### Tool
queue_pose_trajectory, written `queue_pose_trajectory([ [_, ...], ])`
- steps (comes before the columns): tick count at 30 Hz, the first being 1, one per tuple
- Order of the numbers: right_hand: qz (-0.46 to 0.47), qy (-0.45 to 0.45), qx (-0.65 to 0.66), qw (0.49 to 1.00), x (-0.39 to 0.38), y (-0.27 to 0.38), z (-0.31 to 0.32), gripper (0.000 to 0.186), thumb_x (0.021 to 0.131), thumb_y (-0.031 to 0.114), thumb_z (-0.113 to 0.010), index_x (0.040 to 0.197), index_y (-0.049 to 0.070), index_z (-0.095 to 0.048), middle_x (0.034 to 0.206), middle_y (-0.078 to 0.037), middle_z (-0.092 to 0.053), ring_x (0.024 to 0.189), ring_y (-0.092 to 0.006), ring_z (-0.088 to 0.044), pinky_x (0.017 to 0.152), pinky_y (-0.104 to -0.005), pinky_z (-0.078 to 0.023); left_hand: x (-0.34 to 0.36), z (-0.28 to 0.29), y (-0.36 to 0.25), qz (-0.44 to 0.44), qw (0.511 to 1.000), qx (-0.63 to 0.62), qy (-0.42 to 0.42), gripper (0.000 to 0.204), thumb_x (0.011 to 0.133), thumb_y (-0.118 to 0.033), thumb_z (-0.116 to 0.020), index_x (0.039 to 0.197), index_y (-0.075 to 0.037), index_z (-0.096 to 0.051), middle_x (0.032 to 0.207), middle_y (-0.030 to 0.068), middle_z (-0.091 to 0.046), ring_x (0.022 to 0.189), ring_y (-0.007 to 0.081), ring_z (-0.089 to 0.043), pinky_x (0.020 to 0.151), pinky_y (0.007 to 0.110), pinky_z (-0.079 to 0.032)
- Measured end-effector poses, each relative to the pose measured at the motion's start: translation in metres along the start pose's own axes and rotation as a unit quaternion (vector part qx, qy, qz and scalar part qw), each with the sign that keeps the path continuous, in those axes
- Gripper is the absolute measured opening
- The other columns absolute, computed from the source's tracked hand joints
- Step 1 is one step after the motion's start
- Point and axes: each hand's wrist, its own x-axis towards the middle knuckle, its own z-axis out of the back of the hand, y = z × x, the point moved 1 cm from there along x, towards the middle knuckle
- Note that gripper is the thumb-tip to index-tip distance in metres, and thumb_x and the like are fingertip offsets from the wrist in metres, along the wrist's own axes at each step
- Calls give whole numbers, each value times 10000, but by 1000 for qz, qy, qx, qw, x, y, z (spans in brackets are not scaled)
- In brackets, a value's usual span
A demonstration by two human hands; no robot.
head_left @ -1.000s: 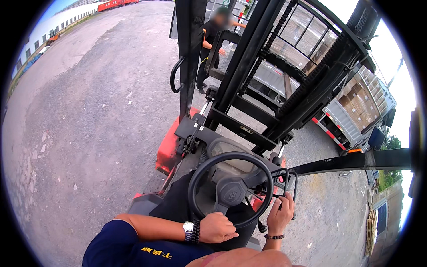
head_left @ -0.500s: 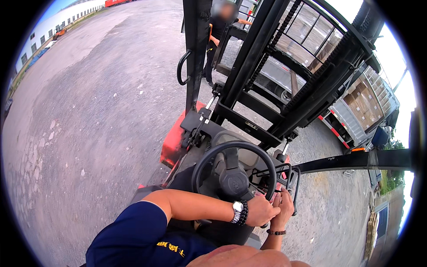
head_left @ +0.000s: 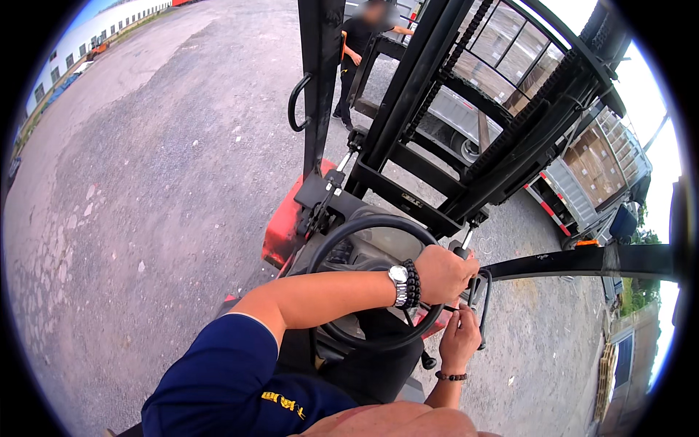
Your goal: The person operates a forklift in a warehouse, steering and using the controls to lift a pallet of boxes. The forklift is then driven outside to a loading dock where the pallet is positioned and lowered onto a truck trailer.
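Note:
My left arm reaches across the black steering wheel [head_left: 375, 220] of a forklift, with a silver watch and dark beads at the wrist. My left hand [head_left: 445, 275] is closed at the wheel's right side, its fingers curled round the rim and partly hidden. Below it, to the right of the wheel, my right hand [head_left: 461, 339] pinches the end of a thin black control lever [head_left: 450, 309]. A beaded bracelet circles that wrist. My left forearm covers the wheel's hub.
Ahead rises the black forklift mast [head_left: 419, 164] with chains. A person [head_left: 357, 51] in dark clothes stands beyond it at left. A truck [head_left: 561, 193] loaded with cartons [head_left: 593, 171] stands front right. Grey ground [head_left: 167, 182] spreads left; stacked pallets [head_left: 606, 371] are far right.
My left hand has moved up and forward along the wheel's right side, away from my right hand. My right hand stays by the lever. The distant person has shifted slightly in view.

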Motion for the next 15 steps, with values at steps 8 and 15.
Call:
queue_pose_trajectory([
  [8,9,-6,-3,1000,-2,7,3,170,1074,146,-687,1045,11,-787,1242,-181,-822,1091,-400,-784,925,-475,-615,-14,85,34,102,993,-21,-55,219,1048,-293,-784,979,-96,-721,767,116,-756,730,366,-763,643,465,-576],
  [15,18,8,-23,1000,-4,11,0,173,1069,159,-687,1086,11,-776,1233,-164,-828,1088,-394,-785,926,-490,-616,-72,140,42,122,989,10,-88,253,1022,-240,-830,893,-62,-706,744,118,-716,665,306,-722,607,404,-533],
])
